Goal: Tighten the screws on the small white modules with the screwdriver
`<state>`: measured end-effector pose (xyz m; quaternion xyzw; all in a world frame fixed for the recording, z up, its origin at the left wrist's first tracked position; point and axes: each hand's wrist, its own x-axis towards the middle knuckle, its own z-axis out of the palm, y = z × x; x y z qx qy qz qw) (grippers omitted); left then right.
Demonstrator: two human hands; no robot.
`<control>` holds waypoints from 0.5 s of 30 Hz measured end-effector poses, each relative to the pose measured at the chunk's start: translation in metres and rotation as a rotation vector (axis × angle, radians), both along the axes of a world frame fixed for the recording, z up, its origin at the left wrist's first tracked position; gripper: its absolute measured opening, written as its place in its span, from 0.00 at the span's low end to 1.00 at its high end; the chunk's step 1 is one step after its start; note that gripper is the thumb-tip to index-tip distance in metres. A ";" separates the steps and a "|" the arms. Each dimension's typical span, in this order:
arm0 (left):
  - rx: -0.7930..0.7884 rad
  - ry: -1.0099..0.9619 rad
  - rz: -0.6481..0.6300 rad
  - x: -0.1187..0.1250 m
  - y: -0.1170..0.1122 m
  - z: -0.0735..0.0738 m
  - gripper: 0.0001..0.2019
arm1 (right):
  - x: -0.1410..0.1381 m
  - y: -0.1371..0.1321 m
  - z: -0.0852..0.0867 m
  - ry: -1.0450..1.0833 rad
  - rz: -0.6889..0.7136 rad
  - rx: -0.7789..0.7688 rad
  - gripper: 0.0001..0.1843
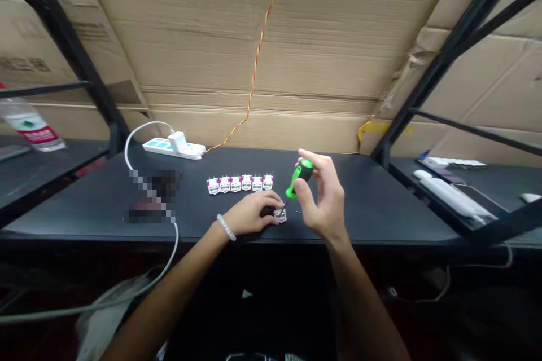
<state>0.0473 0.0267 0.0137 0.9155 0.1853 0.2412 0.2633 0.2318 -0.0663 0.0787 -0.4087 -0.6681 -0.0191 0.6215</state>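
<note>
My right hand [324, 197] is closed around a green-and-black screwdriver [302, 174], held tilted with its shaft pointing down to the left. The tip reaches a small white part [281, 215] on the desk. My left hand [256, 211], with a beaded bracelet on its wrist, pinches that part from the left, its fingers partly covering it. Something dark shows between thumb and fingers; what it is I cannot tell. Behind the left hand stands a row of several small white-and-purple parts [240, 183] with thin pins on top. A tiny metal piece [298, 212] lies beside the screwdriver tip.
A white power strip [190, 150] with a plugged-in charger [178, 141] lies at the back left; its white cable [175, 237] runs over the desk edge. Black metal posts [383, 155] flank the desk [381, 208]. Cardboard [330, 67] closes the back. A bottle [36, 127] lies left.
</note>
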 end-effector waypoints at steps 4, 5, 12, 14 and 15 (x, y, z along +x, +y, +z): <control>-0.011 0.005 0.005 0.000 0.000 0.000 0.13 | -0.001 0.001 -0.001 0.014 -0.106 0.002 0.23; -0.013 0.004 0.006 0.000 0.000 0.000 0.13 | -0.001 0.001 -0.001 0.017 -0.067 -0.016 0.25; -0.006 -0.001 -0.003 0.001 -0.001 0.001 0.12 | -0.004 -0.003 0.003 0.018 -0.064 0.007 0.24; -0.004 0.005 -0.001 0.000 0.000 0.001 0.13 | -0.007 -0.004 0.003 0.027 -0.146 0.035 0.21; -0.003 0.008 -0.004 0.000 0.000 0.001 0.13 | -0.007 -0.004 0.003 0.030 -0.151 0.031 0.21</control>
